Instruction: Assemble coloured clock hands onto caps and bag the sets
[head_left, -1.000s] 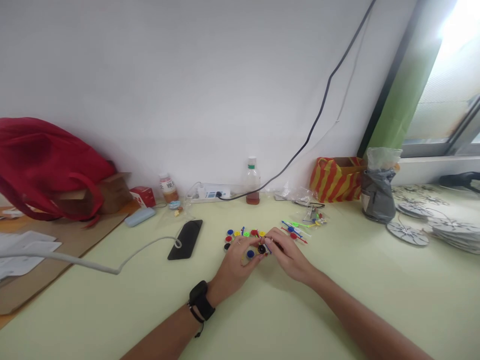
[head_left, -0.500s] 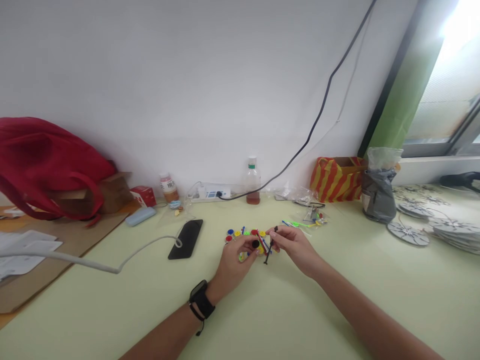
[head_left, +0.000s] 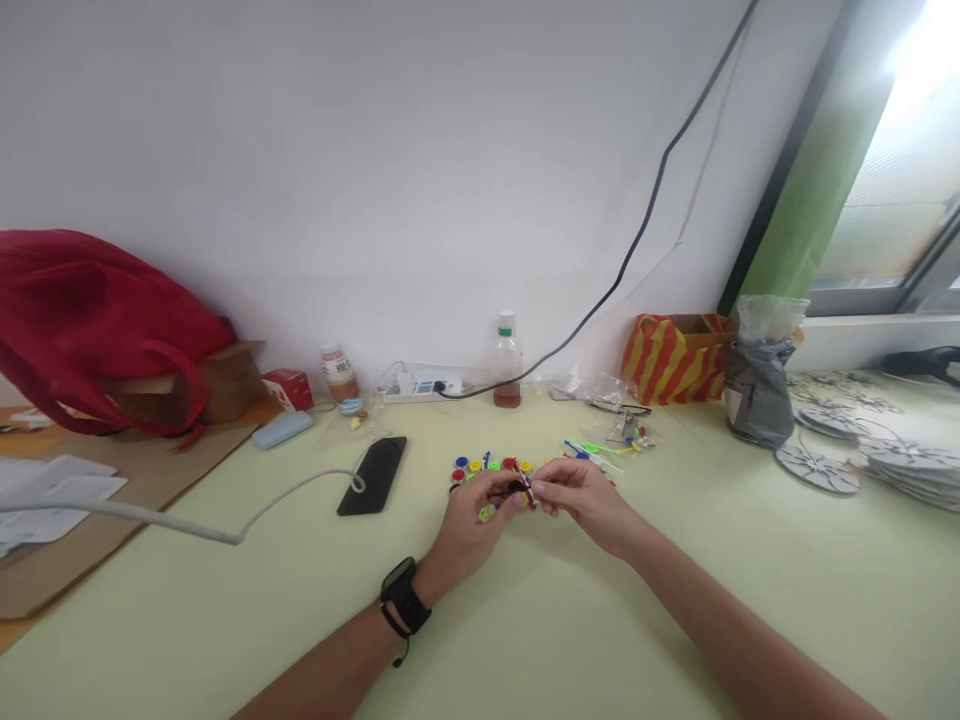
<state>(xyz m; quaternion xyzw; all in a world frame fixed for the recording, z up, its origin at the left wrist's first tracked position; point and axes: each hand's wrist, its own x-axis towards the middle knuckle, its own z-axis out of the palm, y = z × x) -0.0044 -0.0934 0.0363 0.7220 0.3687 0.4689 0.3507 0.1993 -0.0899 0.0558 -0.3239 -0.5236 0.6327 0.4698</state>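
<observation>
My left hand (head_left: pixel 474 517), with a black watch on the wrist, pinches a small round black piece (head_left: pixel 516 487) between thumb and fingertips. Opposite it, my right hand (head_left: pixel 589 500) is closed at the fingertips on a thin black stick (head_left: pixel 528 488), mostly hidden and held against the round piece. Whether the two are joined I cannot tell. Behind and below the fingers lie small coloured plastic parts: a blue disc (head_left: pixel 461 463), a red disc (head_left: pixel 458 476), a yellow disc (head_left: pixel 475 465) and several more. Thin red and white parts show between the hands.
A black phone (head_left: pixel 373 476) with a pale cable lies left of the hands. More plastic sticks (head_left: pixel 589 450) lie behind my right hand. Along the wall stand a bottle (head_left: pixel 507 365), a power strip (head_left: pixel 427 385) and a striped bag (head_left: pixel 671 358). Grey discs (head_left: pixel 816 468) lie far right.
My right hand has brought the black stick leftward to the round black piece and turned it, so less of it shows. My left hand has hardly moved.
</observation>
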